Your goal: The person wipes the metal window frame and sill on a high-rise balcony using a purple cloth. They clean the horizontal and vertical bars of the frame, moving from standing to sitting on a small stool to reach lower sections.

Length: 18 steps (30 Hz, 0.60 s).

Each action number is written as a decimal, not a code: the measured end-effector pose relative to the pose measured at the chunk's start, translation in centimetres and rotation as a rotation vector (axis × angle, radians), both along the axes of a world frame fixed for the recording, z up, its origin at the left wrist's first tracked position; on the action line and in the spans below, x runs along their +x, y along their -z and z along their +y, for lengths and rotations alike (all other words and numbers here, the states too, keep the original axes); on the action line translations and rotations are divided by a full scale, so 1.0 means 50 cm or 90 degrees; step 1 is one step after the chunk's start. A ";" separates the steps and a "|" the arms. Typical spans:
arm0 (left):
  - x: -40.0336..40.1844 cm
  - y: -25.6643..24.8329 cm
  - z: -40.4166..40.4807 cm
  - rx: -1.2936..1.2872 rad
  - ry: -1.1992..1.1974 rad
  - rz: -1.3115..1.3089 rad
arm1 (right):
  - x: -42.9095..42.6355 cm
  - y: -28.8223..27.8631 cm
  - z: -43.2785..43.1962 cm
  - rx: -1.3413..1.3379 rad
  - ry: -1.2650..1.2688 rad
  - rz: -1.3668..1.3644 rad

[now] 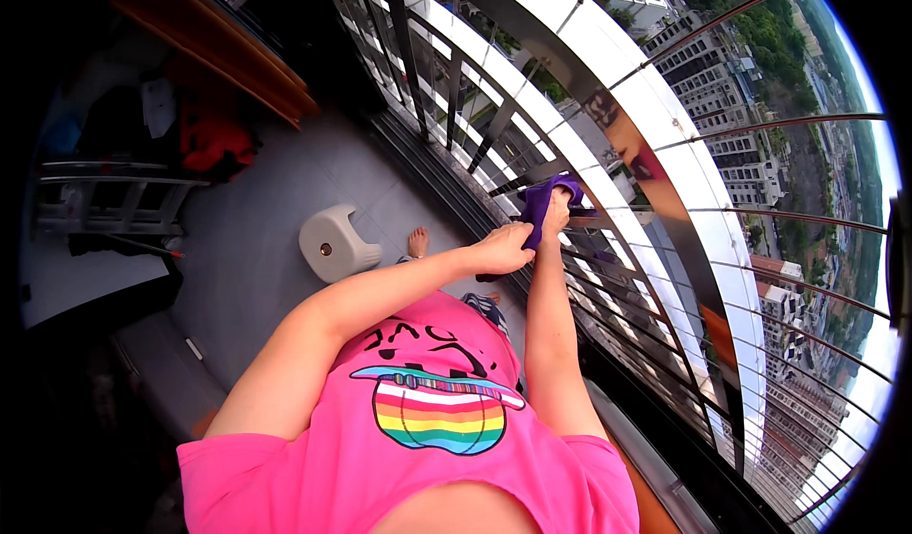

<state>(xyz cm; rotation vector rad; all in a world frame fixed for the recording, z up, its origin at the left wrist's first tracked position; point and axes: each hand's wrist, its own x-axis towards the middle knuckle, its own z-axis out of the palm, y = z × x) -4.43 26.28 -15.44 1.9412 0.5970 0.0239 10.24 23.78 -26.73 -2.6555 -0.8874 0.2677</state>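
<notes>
A purple cloth [538, 210] is bunched up against the dark metal bars of a balcony railing [502, 122]. My right hand [558, 215] grips its upper part, right at the bars, with the arm stretched forward. Just to the left, my left hand [504, 247] reaches across my body and pinches the cloth's lower side near my right wrist. Folds of the cloth hide some fingers and the bar behind it. A polished metal handrail [645, 160] curves along above the upright bars.
A beige plastic stool [338, 243] stands on the grey tiled floor [242, 249], near my bare foot [418, 242]. An aluminium ladder [117, 202] and a red-orange item [214, 138] lie at the left. Thin rods [805, 218] span the outer side, with high-rise buildings [741, 121] far below.
</notes>
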 end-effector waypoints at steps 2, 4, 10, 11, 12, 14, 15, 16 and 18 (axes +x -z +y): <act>-0.013 -0.069 0.024 -0.115 0.037 0.080 | -0.018 0.009 -0.039 0.000 -0.076 -0.048; -0.016 -0.054 0.022 -0.078 0.090 0.066 | -0.021 0.055 -0.071 0.135 -0.139 -0.016; -0.011 -0.012 0.015 -0.060 0.059 0.016 | 0.011 0.001 -0.034 0.124 -0.228 -0.072; -0.007 -0.009 0.019 -0.056 0.041 0.010 | 0.016 0.004 -0.025 0.050 -0.208 -0.053; -0.002 -0.006 0.025 -0.067 0.059 0.035 | 0.023 0.009 -0.016 -0.023 -0.188 -0.034; 0.010 -0.022 0.033 -0.095 0.099 0.084 | 0.046 0.032 -0.009 0.104 -0.090 0.117; 0.014 -0.019 0.030 -0.090 0.083 0.064 | 0.071 0.045 -0.007 0.277 -0.225 0.133; 0.019 -0.016 0.024 -0.084 0.066 0.046 | 0.077 0.047 -0.006 0.305 -0.241 0.150; 0.032 -0.012 0.017 -0.076 0.040 0.021 | 0.087 0.054 0.001 0.303 -0.226 0.169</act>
